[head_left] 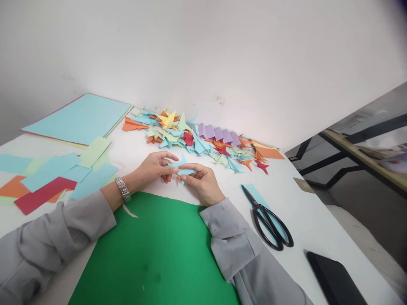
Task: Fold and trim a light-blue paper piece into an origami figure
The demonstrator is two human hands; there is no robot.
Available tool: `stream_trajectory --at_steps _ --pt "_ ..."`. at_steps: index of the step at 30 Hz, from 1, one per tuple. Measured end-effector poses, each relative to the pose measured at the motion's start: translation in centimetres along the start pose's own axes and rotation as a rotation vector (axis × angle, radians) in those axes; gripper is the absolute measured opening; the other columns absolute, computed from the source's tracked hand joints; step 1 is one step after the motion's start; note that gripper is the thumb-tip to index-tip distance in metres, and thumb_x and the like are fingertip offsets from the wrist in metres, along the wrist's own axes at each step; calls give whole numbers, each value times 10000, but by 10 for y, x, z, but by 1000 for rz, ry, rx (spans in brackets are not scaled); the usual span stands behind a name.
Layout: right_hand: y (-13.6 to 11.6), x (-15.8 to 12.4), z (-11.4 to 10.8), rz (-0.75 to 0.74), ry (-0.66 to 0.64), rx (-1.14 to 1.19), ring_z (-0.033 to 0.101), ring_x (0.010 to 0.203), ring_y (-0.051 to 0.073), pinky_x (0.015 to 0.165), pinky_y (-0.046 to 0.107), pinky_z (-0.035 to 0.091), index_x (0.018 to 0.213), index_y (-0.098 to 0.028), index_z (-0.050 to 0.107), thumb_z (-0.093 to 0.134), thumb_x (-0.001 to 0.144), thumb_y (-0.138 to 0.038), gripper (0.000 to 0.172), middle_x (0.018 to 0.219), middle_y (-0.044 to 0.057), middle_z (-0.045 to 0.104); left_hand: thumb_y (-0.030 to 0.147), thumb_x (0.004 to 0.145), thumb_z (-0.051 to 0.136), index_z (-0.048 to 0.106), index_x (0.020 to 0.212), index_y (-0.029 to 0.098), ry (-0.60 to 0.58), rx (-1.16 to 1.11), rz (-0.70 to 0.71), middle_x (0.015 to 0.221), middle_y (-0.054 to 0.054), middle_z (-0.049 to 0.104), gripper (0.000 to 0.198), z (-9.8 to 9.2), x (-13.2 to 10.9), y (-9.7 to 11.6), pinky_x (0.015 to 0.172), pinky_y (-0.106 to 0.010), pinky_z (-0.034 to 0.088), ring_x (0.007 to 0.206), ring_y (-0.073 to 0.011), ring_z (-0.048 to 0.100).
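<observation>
A small folded piece of light blue paper (184, 165), with pointed tips, is held up between both hands over the table. My left hand (156, 166) pinches its left side between thumb and fingers. On the other side, my right hand (203, 180) grips it the same way. Fingers hide part of the folds. Below the wrists lies a green sheet (159, 250). Just beyond the hands spreads a pile of folded paper shapes (170, 119) in blue, orange, green, yellow and red, with a pleated purple strip (219, 134) among them.
Loose coloured paper pieces (52, 191) overlap at the left, before a stack of large sheets (79, 118). Black-handled scissors (267, 220) rest on a blue strip at the right. A black flat object (335, 277) lies near the table's right edge. A wall stands behind.
</observation>
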State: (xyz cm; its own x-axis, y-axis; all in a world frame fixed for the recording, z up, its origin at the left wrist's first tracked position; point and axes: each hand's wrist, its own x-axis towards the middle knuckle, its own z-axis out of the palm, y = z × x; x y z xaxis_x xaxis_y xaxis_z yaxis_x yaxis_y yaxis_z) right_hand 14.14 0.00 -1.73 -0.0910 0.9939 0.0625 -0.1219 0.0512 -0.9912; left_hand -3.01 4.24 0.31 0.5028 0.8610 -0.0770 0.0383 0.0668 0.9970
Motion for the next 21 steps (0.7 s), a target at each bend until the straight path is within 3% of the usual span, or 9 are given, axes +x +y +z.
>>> stream_trajectory --at_steps 8,14,21 --pt "1 0 -1 5 -19 13 659 600 169 565 288 485 873 -194 712 795 588 -273 307 629 16 702 271 697 702 570 953 132 -41 -27 -13 442 30 589 320 -2 2 -1 434 -204 426 404 -105 544" --pt "0 -1 1 -8 -5 -32 613 544 142 527 271 448 859 -185 707 775 606 -249 270 591 -3 674 199 623 754 565 954 125 1 54 12 488 39 598 389 4 -3 3 502 -241 457 432 -102 561" --pt "0 -1 3 -40 6 -81 600 520 135 507 269 439 847 -184 703 782 599 -273 275 592 -3 669 225 676 712 564 1004 124 -32 96 18 366 99 513 374 2 -1 -2 617 -286 471 338 -68 466"
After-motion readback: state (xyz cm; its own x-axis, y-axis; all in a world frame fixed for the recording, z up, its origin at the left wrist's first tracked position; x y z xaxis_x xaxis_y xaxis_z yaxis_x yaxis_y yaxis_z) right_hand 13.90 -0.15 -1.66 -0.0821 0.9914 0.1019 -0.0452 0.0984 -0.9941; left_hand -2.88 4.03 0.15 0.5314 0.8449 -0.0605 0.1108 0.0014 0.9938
